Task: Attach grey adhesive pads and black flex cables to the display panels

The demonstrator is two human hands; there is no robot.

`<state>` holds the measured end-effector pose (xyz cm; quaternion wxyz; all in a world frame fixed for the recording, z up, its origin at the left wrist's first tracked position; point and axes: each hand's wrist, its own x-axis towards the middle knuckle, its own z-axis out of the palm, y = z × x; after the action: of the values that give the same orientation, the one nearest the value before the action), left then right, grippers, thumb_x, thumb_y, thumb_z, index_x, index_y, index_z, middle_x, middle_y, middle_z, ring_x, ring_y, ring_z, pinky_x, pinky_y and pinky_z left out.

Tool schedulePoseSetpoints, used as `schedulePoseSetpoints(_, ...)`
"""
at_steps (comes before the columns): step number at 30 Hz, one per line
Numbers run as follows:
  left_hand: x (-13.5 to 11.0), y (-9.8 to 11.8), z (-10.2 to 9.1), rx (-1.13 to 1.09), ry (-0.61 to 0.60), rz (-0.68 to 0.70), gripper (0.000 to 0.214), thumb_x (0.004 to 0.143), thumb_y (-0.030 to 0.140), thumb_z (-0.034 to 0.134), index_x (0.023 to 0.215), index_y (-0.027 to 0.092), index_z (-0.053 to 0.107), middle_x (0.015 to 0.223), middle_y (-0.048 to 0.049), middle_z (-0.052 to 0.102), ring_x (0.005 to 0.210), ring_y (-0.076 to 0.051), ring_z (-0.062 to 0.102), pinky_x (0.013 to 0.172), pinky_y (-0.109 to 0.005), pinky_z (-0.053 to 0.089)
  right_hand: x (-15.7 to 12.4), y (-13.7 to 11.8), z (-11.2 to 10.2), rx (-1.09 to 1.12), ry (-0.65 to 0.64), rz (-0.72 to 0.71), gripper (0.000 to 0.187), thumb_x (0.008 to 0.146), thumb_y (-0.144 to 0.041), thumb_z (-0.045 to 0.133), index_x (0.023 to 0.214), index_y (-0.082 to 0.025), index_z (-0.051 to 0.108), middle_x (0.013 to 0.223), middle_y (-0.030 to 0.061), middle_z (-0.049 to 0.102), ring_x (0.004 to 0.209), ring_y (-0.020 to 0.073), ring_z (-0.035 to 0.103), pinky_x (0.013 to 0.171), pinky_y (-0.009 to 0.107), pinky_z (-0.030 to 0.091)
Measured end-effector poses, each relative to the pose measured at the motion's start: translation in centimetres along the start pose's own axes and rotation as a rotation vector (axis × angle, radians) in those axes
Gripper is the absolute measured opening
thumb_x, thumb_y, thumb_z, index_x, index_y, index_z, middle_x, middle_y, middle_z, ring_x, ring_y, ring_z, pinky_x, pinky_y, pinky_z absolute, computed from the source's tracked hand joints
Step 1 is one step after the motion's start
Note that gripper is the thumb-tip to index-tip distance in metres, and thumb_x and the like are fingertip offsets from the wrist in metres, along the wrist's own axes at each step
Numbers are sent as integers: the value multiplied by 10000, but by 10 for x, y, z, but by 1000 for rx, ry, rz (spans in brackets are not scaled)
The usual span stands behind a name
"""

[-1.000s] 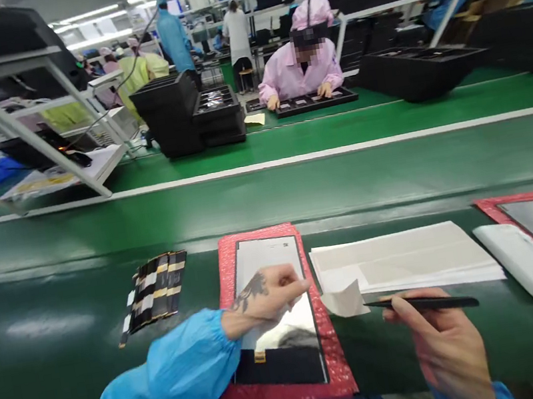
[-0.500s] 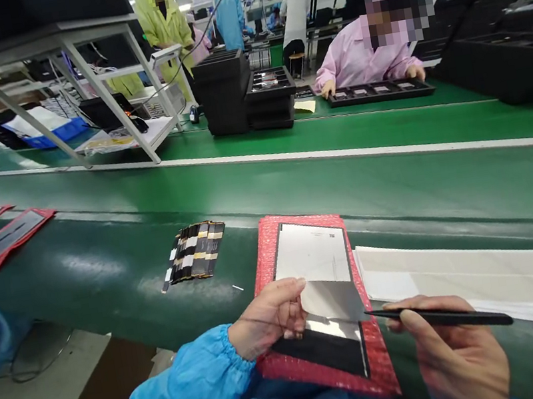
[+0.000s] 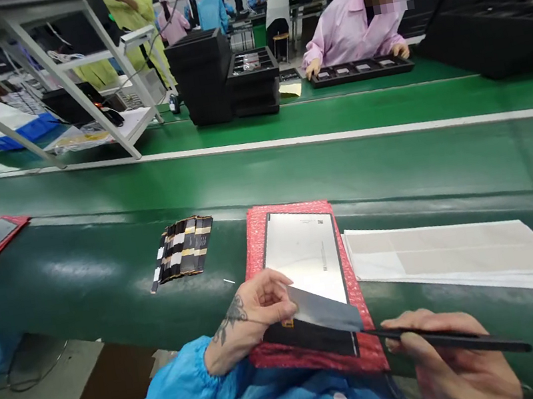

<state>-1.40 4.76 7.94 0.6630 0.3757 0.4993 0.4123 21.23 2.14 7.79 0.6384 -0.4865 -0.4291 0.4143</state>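
My left hand [image 3: 265, 301] pinches the left end of a thin grey film strip [image 3: 322, 310] between thumb and fingers. Black tweezers [image 3: 450, 339] are gripped in my right hand [image 3: 452, 352], and their tips meet the strip's right end. The strip is held tilted over a flat panel [image 3: 302, 251] with a silvery back, a dark border and a black lower band. Beneath the panel lies red bubble wrap [image 3: 370, 345]. A small yellow-orange piece [image 3: 287, 323] shows just below my left fingers.
Left of the panel sit several black-and-gold flex strips [image 3: 186, 247] and a tiny white sliver [image 3: 229, 281]. White sheets [image 3: 458, 257] lie to the right. Across the green bench [image 3: 367, 163], a person in pink [image 3: 345, 25] holds a black tray [image 3: 361, 70] beside stacked black trays [image 3: 201, 78].
The film strip has turned and dropped lower at its right end, showing more of the silvery panel. My left hand has rolled, baring the back of the wrist. The whole view has shifted slightly.
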Motion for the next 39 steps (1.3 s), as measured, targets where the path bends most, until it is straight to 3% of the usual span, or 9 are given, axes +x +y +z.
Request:
schedulePoseSetpoints(3,-12,-14,4,40,105,71,513,652,271,827,1095,166,592,606,65,590,538,-83,524,549,-204,421,-12,8,-8,-61,70,53,200,652,-318,866,737,-288,688,674,1,746,585,164,698,535,209,603)
schedulePoseSetpoints(6,-21,-32,8,151,205,131,424,731,245,740,1122,180,587,622,63,578,556,-87,527,549,-198,417,-23,24,-17,-149,122,248,220,649,-369,867,737,-268,692,694,2,744,557,159,686,540,214,598)
schedulePoseSetpoints(9,-28,-42,11,347,214,141,310,797,251,651,1096,189,596,630,54,580,558,-100,544,544,-205,431,-34,39,-24,-197,127,357,249,646,-415,862,747,-258,697,700,3,741,594,174,698,561,231,603)
schedulePoseSetpoints(14,-35,-53,9,645,265,219,258,867,284,588,1116,217,601,688,43,618,555,-96,554,555,-204,457,-46,45,-24,-210,113,280,174,708,-378,818,769,-273,694,704,-16,738,627,167,714,588,222,604)
schedulePoseSetpoints(20,-37,-60,4,782,269,331,226,878,254,576,1103,245,601,692,66,632,534,-75,551,541,-168,461,-52,48,-24,-247,76,188,92,790,-333,760,802,-283,683,724,-35,713,647,136,694,615,194,580)
schedulePoseSetpoints(24,-36,-50,10,808,235,290,214,874,245,575,1087,245,601,679,75,637,541,-74,557,551,-163,469,-57,55,-27,-239,36,194,82,824,-332,736,849,-291,669,762,-40,705,681,135,689,639,205,571)
schedulePoseSetpoints(30,-38,-45,22,817,327,245,202,880,293,563,1065,237,624,689,58,626,568,-94,546,579,-192,472,-56,56,-28,-263,24,207,95,838,-345,725,849,-284,653,779,-32,690,703,143,684,652,226,565)
schedulePoseSetpoints(39,-36,-44,5,907,160,282,214,887,268,578,1095,231,613,698,59,661,560,-82,591,563,-163,497,-59,59,-29,-249,21,203,91,837,-328,724,874,-284,653,786,-24,693,703,163,684,652,259,569)
